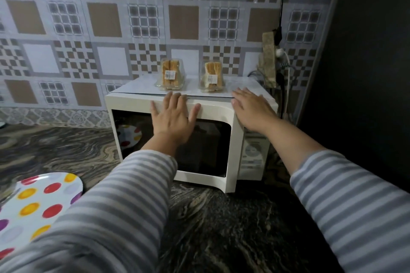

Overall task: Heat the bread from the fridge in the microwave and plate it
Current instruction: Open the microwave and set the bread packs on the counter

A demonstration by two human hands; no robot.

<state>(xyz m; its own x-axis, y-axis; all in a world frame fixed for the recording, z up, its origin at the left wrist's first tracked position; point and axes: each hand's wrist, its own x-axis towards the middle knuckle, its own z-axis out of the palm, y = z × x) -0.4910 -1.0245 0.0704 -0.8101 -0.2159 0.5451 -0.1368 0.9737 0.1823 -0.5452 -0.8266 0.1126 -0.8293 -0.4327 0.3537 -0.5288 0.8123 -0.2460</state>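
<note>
Atop microwave (228, 107): 2 bread packs (170, 75)

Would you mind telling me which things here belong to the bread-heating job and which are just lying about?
For the job: two packs of bread, one on the left and one on the right, on top of the microwave; the polka-dot plate on the counter; the left hand and right hand on the microwave.

Lying about: the cables by the wall; the countertop.
</note>
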